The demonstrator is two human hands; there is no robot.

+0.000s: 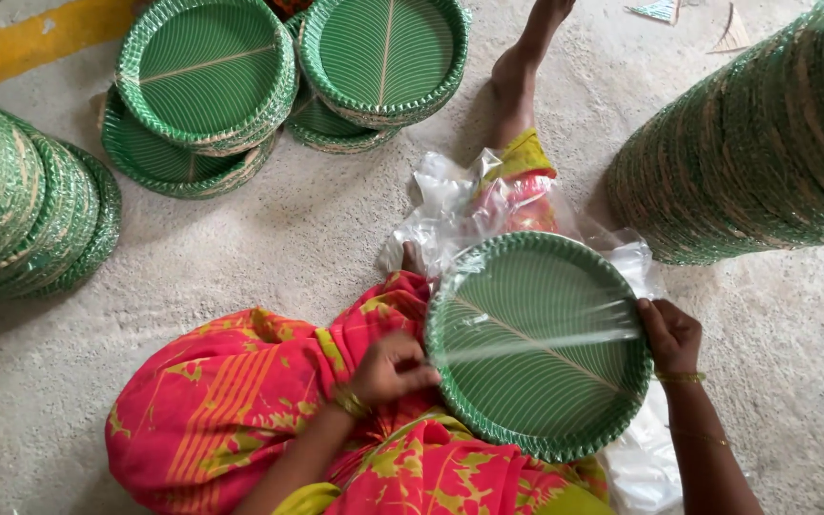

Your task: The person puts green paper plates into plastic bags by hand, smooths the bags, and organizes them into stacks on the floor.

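A stack of round green leaf-pattern plates [538,343] rests on my lap, inside a clear plastic bag [450,205] that is drawn tight over its top face. My left hand [393,367] pinches the plastic at the stack's left rim. My right hand [671,334] grips the plastic at the right rim. My legs are covered by red and yellow cloth [240,401], and one bare foot [526,57] stretches out ahead.
Stacks of the same green plates stand on the concrete floor at top left [204,76] and top centre [383,52]. A long stack lies on its side at far left [21,200]. A tall leaning stack fills the right [765,143].
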